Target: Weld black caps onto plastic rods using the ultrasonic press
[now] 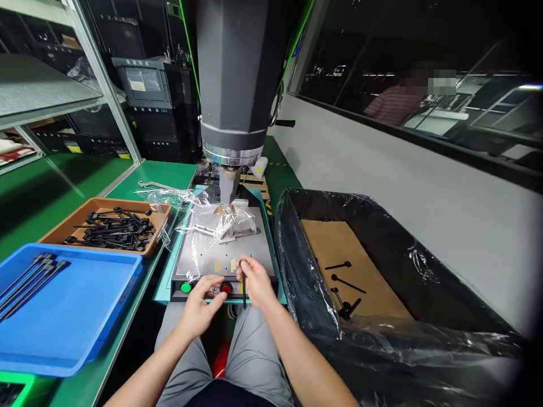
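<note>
My right hand [254, 282] is closed on a thin black rod [243, 289], held upright over the front edge of the press's grey base plate [254, 249]. My left hand [199, 302] rests at the machine's front panel, fingers curled by the red button [226, 289], with the green button [185, 287] to its left. What the left fingers hold, if anything, I cannot make out. The press head [232, 85] hangs above a small fixture [237, 232] partly covered by clear plastic film [212, 223].
A brown tray [76, 217] of several black rod parts sits on the left. A blue tray [85, 305] holds a few long rods. On the right a black-lined cardboard box [360, 271] holds several black parts. A person shows behind the window at the right.
</note>
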A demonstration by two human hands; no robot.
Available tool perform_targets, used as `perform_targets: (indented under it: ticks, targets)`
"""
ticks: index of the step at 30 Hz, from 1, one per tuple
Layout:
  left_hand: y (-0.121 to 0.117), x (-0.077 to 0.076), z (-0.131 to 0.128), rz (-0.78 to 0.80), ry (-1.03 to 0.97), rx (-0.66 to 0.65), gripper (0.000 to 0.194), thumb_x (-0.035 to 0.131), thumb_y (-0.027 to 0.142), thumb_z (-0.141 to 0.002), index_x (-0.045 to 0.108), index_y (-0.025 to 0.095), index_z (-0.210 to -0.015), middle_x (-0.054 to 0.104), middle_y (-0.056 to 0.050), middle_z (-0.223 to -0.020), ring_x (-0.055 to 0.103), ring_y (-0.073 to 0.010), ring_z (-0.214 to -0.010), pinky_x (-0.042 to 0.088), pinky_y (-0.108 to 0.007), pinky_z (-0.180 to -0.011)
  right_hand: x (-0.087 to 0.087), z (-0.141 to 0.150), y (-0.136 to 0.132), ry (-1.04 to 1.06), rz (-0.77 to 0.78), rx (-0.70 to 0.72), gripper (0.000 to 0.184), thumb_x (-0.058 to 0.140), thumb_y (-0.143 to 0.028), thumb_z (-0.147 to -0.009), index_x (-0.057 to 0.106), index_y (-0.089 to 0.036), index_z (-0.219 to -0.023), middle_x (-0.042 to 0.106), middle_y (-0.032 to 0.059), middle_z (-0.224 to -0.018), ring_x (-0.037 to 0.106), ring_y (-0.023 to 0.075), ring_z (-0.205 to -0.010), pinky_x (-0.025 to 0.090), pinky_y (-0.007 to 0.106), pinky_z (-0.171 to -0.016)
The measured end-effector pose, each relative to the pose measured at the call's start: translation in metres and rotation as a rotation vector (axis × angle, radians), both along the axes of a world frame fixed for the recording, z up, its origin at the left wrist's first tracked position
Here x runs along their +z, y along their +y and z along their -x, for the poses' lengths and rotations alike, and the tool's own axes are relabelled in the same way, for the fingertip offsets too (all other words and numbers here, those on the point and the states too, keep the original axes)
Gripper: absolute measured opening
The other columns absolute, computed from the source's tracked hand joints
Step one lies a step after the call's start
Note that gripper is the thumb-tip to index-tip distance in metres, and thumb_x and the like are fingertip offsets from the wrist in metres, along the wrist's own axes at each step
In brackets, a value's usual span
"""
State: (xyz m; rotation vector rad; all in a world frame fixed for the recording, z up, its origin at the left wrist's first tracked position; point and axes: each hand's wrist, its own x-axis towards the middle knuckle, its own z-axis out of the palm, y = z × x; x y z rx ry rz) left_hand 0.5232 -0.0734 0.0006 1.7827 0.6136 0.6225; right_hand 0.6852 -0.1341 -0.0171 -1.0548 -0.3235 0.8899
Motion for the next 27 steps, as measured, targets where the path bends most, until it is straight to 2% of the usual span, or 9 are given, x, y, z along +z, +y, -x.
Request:
perform_targets:
  ticks: [2, 4, 8, 10, 13, 18, 23, 27]
  targets:
    - [0.010, -0.002, -0.011, 0.147, -0.067, 0.012, 0.036, 0.065, 0.038, -0.081, 0.065, 0.024, -0.114, 0.056, -0.009, -0.123, 0.056, -0.0244, -0.108, 0.051, -0.037, -0.084, 0.007, -0.022, 0.021, -0.017, -0.010, -0.058, 0.042, 0.076, -0.039, -0.068, 0.063, -0.018, -0.102, 0.065, 0.0016, -0.084, 0.054, 0.0105, -0.062, 0.045, 0.026, -0.059]
    - [0.020, -0.002, -0.024, 0.279, -0.147, -0.009, 0.046, 0.068, 0.038, -0.078, 0.060, 0.025, -0.122, 0.052, -0.010, -0.133, 0.052, -0.0269, -0.117, 0.048, -0.040, -0.092, 0.014, -0.039, 0.042, -0.058, -0.023, -0.071, 0.044, 0.076, -0.037, -0.066, 0.062, -0.018, -0.104, 0.065, 0.0017, -0.086, 0.057, 0.0125, -0.069, 0.047, 0.027, -0.065]
    - [0.034, 0.007, -0.052, 0.573, -0.320, -0.016, 0.080, 0.071, 0.037, -0.076, 0.031, 0.034, -0.145, 0.036, -0.011, -0.149, 0.044, -0.0284, -0.129, 0.043, -0.043, -0.100, 0.020, -0.052, 0.080, -0.321, -0.011, -0.124, 0.042, 0.070, -0.033, -0.068, 0.064, -0.017, -0.107, 0.066, 0.0022, -0.088, 0.058, 0.0145, -0.075, 0.047, 0.029, -0.074]
    - [0.038, 0.011, -0.062, 0.642, -0.391, 0.017, 0.087, 0.071, 0.036, -0.077, 0.022, 0.037, -0.148, 0.028, -0.009, -0.153, 0.040, -0.0274, -0.132, 0.042, -0.042, -0.102, 0.021, -0.055, 0.093, -0.472, 0.013, -0.171, 0.039, 0.067, -0.031, -0.070, 0.066, -0.016, -0.106, 0.067, 0.0024, -0.087, 0.057, 0.0147, -0.075, 0.046, 0.029, -0.075]
    - [0.043, 0.013, -0.069, 0.606, -0.443, 0.064, 0.079, 0.070, 0.035, -0.077, 0.030, 0.036, -0.145, 0.020, -0.006, -0.157, 0.035, -0.0277, -0.136, 0.042, -0.040, -0.103, 0.024, -0.056, 0.106, -0.549, 0.011, -0.207, 0.038, 0.065, -0.030, -0.070, 0.067, -0.016, -0.105, 0.067, 0.0027, -0.086, 0.056, 0.0141, -0.071, 0.046, 0.027, -0.072]
    - [0.051, 0.018, -0.066, 0.456, -0.459, 0.047, 0.068, 0.071, 0.033, -0.077, 0.043, 0.030, -0.138, 0.029, -0.006, -0.154, 0.036, -0.0290, -0.136, 0.040, -0.043, -0.105, 0.037, -0.057, 0.117, -0.638, 0.065, -0.248, 0.035, 0.065, -0.027, -0.069, 0.069, -0.018, -0.103, 0.066, -0.0004, -0.077, 0.054, 0.0135, -0.065, 0.047, 0.026, -0.068]
    - [0.059, 0.037, -0.065, 0.425, -0.437, 0.064, 0.065, 0.073, 0.032, -0.075, 0.048, 0.035, -0.135, 0.033, -0.002, -0.152, 0.040, -0.0315, -0.133, 0.035, -0.050, -0.109, 0.052, -0.058, 0.129, -0.761, 0.124, -0.294, 0.030, 0.069, -0.022, -0.068, 0.071, -0.022, -0.099, 0.071, -0.0001, -0.091, 0.062, 0.0174, -0.081, 0.049, 0.029, -0.079]
    - [0.064, 0.048, -0.069, 0.420, -0.394, 0.067, 0.064, 0.075, 0.032, -0.073, 0.051, 0.036, -0.132, 0.038, -0.001, -0.149, 0.040, -0.0325, -0.133, 0.029, -0.054, -0.112, 0.060, -0.064, 0.141, -0.897, 0.127, -0.363, 0.022, 0.074, -0.021, -0.069, 0.072, -0.025, -0.090, 0.071, -0.0008, -0.097, 0.062, 0.0176, -0.096, 0.045, 0.030, -0.094]
